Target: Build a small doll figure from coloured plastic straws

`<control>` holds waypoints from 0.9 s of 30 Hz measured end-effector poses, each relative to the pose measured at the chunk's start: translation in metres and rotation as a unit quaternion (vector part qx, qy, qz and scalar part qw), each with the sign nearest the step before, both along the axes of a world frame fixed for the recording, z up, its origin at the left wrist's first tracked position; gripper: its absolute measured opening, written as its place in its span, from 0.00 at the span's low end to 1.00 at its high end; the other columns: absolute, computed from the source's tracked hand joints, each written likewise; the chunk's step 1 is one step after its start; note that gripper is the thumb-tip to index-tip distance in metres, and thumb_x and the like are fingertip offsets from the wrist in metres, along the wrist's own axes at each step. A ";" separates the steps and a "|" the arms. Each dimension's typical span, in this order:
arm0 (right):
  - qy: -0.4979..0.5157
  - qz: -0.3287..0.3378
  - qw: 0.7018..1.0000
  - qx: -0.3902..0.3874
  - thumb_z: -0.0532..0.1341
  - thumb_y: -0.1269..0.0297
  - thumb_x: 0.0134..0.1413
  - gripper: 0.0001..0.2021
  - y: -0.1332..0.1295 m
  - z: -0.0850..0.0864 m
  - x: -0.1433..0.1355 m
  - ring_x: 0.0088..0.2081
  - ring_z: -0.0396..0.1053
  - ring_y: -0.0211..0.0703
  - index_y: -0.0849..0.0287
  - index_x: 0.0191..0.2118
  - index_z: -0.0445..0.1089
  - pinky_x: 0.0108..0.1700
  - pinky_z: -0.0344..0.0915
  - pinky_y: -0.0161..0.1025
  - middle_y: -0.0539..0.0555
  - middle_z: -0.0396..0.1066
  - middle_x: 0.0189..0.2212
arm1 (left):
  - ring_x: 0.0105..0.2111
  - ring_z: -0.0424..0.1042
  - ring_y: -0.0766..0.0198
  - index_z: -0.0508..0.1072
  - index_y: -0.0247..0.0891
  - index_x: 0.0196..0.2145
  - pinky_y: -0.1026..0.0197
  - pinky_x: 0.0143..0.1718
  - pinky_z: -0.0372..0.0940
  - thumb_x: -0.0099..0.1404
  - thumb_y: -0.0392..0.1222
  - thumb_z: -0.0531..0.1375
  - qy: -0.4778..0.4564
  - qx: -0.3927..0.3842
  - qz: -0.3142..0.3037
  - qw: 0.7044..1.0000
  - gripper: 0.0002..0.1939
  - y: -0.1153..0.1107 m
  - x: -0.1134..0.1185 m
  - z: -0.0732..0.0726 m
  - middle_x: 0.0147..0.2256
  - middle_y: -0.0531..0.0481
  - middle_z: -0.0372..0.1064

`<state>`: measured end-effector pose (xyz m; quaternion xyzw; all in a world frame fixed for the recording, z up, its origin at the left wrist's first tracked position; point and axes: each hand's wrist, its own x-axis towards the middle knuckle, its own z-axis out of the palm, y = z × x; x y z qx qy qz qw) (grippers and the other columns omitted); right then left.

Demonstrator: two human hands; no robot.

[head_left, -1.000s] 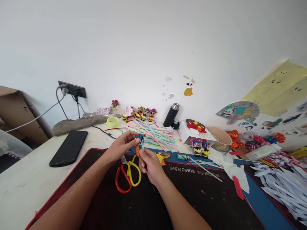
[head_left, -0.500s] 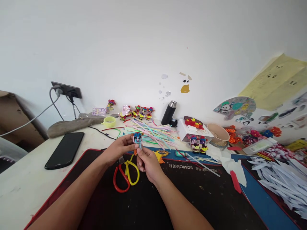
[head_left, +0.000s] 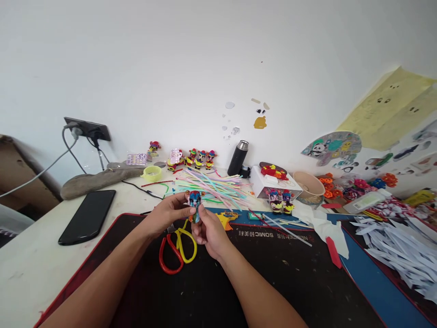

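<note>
A small figurine (head_left: 195,199) with a blue and red head is held upright above the mat's far edge. My left hand (head_left: 173,211) pinches it from the left, thumb across its front. From the right, my right hand (head_left: 210,229) closes thumb and fingers on its lower body, hiding much of that part. Scissors (head_left: 173,253) with one red and one yellow handle lie on the black mat (head_left: 218,291) below my hands; their blades are mostly covered. Just beyond, a pile of pastel pipe cleaners (head_left: 218,184) spreads over the white table.
Several similar figurines (head_left: 200,159) stand along the wall. A black phone (head_left: 88,216) lies at left, near a roll of yellow tape (head_left: 152,173). A black thermos (head_left: 238,158), a white box (head_left: 273,182) and a heap of white strips (head_left: 399,255) are to the right.
My right thumb has moved up along the figurine, which now sits slightly lower between my hands. The whole view has shifted a little.
</note>
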<state>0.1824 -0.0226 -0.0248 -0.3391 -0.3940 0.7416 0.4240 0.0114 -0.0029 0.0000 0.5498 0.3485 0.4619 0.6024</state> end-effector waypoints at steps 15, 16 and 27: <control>0.010 0.032 0.999 -0.027 0.68 0.29 0.50 0.33 -0.001 0.001 0.001 0.15 0.66 0.35 0.58 0.38 0.66 0.15 0.40 0.30 0.47 0.70 0.21 | 0.37 0.75 0.56 0.81 0.39 0.40 0.57 0.40 0.70 0.56 0.52 0.76 0.013 -0.009 -0.012 1.000 0.19 -0.003 0.000 0.005 0.38 0.46 0.79; 0.014 0.033 0.999 -0.025 0.67 0.28 0.50 0.34 -0.001 0.000 0.000 0.15 0.67 0.35 0.58 0.38 0.66 0.15 0.40 0.30 0.48 0.71 0.22 | 0.37 0.75 0.56 0.81 0.39 0.40 0.57 0.40 0.70 0.56 0.52 0.76 0.013 -0.008 -0.011 1.000 0.19 -0.003 0.000 0.006 0.39 0.46 0.79; 0.036 0.018 0.999 -0.033 0.66 0.25 0.48 0.36 0.001 -0.002 0.000 0.16 0.67 0.34 0.59 0.39 0.68 0.16 0.42 0.30 0.50 0.74 0.26 | 0.29 0.73 0.62 0.77 0.39 0.36 0.59 0.34 0.71 0.56 0.52 0.76 0.012 -0.014 -0.036 0.999 0.19 -0.006 0.005 0.009 0.34 0.51 0.74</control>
